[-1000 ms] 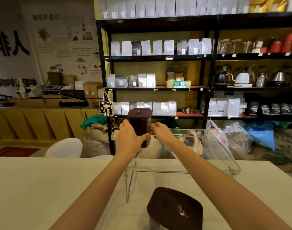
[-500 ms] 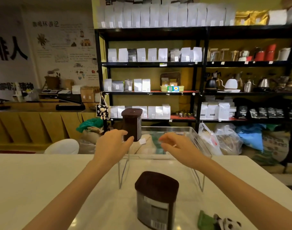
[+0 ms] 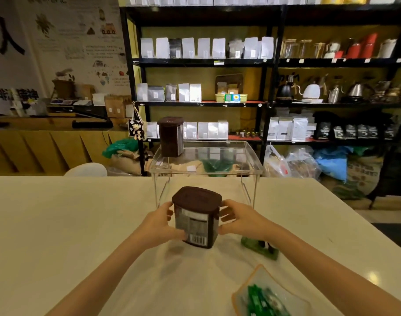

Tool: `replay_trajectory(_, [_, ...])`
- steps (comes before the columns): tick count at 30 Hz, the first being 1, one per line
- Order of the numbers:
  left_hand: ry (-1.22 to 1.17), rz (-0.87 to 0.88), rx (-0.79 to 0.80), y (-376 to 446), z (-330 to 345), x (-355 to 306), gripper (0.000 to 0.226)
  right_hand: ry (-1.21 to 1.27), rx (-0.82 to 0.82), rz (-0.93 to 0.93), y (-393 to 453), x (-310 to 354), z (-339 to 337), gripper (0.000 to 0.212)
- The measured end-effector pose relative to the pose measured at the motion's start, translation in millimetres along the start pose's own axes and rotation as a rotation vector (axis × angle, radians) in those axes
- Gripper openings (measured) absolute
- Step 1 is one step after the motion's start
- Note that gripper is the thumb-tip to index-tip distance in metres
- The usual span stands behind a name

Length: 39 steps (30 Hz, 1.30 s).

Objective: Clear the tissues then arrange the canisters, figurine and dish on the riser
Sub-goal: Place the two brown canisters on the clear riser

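A clear acrylic riser (image 3: pixel 252 172) stands at the far side of the white table (image 3: pixel 58 224). One dark brown-lidded canister (image 3: pixel 171 136) stands upright on the riser's back left corner. A second canister (image 3: pixel 196 217), with a barcode label, sits on the table in front of the riser. My left hand (image 3: pixel 159 225) and my right hand (image 3: pixel 241 220) press against its two sides. The figurine (image 3: pixel 261 247) on a green base lies just right of it, partly hidden by my right wrist. A glass dish (image 3: pixel 270 293) with an orange rim and green packets sits near right.
Black shelving (image 3: pixel 270 65) with white bags, kettles and jars fills the wall behind the table. Sacks and plastic bags (image 3: pixel 293 163) lie on the floor beyond the far edge. A white chair back (image 3: pixel 87 170) shows at the left far edge.
Both hands have left the first canister on the riser and come back to close around the second canister on the table. The camera has tilted down.
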State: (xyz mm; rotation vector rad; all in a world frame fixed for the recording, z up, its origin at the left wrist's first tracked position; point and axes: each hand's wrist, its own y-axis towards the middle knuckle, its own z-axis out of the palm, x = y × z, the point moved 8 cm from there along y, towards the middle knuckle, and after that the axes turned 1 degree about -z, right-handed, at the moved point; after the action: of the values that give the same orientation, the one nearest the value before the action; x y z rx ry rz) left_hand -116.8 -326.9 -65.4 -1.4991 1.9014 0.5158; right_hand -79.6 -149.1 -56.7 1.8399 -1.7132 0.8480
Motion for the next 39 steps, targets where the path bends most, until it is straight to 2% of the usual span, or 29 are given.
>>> replay_trajectory(5, [-0.197,0.035,-0.113,-13.6,16.9,-7.1,0.087,0.098,-0.065,-0.024,1.6,2.8,8.8,0.070])
replay_trajectory(8, [-0.277,0.038,-0.176,-16.2,17.0,-12.3,0.082,0.059,-0.132,-0.050,2.6,4.3,5.6,0.069])
replay_trajectory(18, [-0.339,0.094,-0.223,-15.8,1.2,-28.2,0.085,-0.053,-0.248,-0.188,-11.5,37.0,-11.7,0.064])
replay_trajectory(21, [-0.331,0.159,-0.209,-19.0,-16.8,-46.1,0.073,-0.082,-0.295,-0.267,-20.1,60.3,-27.3,0.064])
replay_trajectory(25, [-0.303,0.301,-0.196,-21.3,-54.1,-77.9,0.036,-0.117,-0.423,-0.386,-31.3,94.5,-55.7,0.060])
replay_trajectory(28, [-0.323,0.311,-0.167,-8.0,-82.2,-95.0,0.032,-0.020,-0.462,-0.423,-29.5,110.2,-76.3,0.054])
replay_trajectory(30, [-0.360,0.312,-0.129,5.6,-95.8,-105.0,0.027,0.094,-0.397,-0.407,-18.1,112.2,-85.9,0.052])
replay_trajectory(34, [-0.274,0.426,-0.054,28.8,-106.9,-133.8,0.029,0.195,-0.289,-0.353,13.6,108.9,-95.8,0.065])
replay_trajectory(37, [-0.248,0.466,-0.016,49.4,-108.4,-142.2,0.038,0.228,-0.379,-0.348,32.1,104.4,-105.2,0.067])
replay_trajectory(39, [-0.286,0.498,0.011,61.5,-108.1,-142.9,0.032,0.259,-0.454,-0.343,42.1,100.0,-109.4,0.065])
